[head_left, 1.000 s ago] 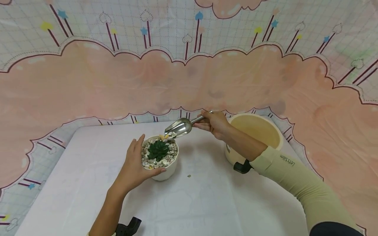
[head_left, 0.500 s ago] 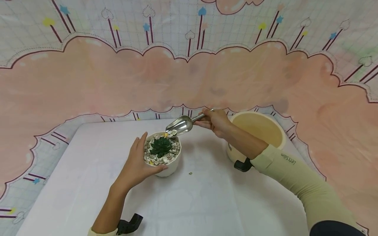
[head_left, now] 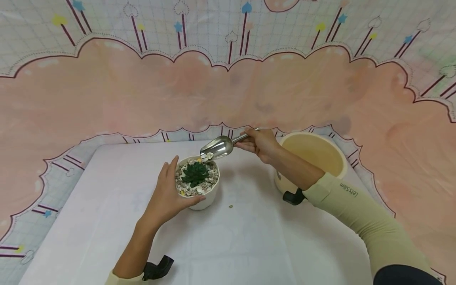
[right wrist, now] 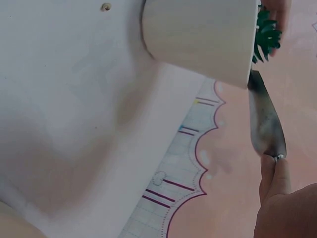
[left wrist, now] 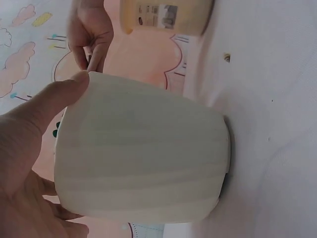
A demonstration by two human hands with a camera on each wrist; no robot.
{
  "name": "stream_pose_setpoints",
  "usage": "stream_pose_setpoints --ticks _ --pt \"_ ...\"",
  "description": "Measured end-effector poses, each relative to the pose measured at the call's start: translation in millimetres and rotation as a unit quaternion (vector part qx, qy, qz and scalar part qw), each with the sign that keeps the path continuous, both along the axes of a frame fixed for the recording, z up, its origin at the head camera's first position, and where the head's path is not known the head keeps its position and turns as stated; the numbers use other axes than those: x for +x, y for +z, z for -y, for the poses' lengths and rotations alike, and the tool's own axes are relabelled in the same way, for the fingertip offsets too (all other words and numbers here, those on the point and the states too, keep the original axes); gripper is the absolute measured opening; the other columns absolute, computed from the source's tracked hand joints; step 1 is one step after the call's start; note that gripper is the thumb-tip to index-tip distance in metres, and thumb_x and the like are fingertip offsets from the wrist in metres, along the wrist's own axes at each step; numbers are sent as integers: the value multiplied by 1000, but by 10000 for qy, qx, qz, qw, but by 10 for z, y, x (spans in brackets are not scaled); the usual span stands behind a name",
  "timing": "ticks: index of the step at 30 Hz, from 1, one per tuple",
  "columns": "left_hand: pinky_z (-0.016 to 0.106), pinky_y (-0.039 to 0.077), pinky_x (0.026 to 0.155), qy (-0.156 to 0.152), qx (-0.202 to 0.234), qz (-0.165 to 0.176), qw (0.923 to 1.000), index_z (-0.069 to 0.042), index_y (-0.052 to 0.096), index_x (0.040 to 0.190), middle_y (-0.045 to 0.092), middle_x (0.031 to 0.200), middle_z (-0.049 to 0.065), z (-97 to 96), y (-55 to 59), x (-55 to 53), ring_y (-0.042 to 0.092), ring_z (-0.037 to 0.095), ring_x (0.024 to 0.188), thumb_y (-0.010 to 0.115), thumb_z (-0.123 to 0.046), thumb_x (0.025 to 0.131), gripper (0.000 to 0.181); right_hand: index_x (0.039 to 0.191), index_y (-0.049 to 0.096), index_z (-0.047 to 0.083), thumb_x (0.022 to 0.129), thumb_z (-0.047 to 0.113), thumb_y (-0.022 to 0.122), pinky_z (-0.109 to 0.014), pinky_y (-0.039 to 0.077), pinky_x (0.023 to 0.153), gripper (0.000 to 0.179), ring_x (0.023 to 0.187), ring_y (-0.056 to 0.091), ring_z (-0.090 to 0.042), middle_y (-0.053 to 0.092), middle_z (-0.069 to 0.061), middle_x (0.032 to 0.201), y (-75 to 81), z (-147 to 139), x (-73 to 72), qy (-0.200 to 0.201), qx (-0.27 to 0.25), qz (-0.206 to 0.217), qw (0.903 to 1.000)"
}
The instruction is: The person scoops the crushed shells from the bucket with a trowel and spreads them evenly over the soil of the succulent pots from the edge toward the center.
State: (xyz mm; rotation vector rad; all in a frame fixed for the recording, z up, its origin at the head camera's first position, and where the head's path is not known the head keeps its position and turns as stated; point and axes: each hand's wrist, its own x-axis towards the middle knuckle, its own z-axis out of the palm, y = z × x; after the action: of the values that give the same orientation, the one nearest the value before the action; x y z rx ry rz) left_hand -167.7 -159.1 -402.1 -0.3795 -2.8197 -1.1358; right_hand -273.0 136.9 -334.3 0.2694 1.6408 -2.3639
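Note:
A white pot stands on the white table, filled with small pale pebbles around a green succulent. My left hand grips the pot's rim, fingers at the far left and thumb on the near side; in the left wrist view the thumb lies along the rim of the pot. By its handle, my right hand holds a shiny metal scoop, whose tip is tilted down at the pot's back edge with some pebbles at its lip. The right wrist view shows the scoop right at the rim.
A large cream bucket stands at the right, partly behind my right forearm. One small pebble lies on the table right of the pot. A patterned pink and white cloth hangs behind the table's far edge.
The head view has shifted slightly, so everything sits a bit higher and further right. Both hands keep their hold, and the scoop stays tipped at the pot's rim.

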Motion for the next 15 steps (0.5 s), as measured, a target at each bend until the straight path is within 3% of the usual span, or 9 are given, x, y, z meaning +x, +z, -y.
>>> stream_pose_setpoints --ticks 6,15 --pt "76 27 113 -204 58 175 9996 -7 9 169 11 169 32 45 19 -16 7 50 157 95 -40 76 131 112 59 -10 114 11 46 -33 61 82 24 78 79 -25 75 -18 87 18 -2 7 -10 -13 -28 10000" --pt "73 30 113 91 119 -9 9999 -5 13 168 15 167 32 -46 -19 17 11 52 155 96 -46 75 131 111 60 -9 114 11 47 -32 61 81 24 77 79 -24 75 -17 86 16 -3 27 7 -59 -116 9999"
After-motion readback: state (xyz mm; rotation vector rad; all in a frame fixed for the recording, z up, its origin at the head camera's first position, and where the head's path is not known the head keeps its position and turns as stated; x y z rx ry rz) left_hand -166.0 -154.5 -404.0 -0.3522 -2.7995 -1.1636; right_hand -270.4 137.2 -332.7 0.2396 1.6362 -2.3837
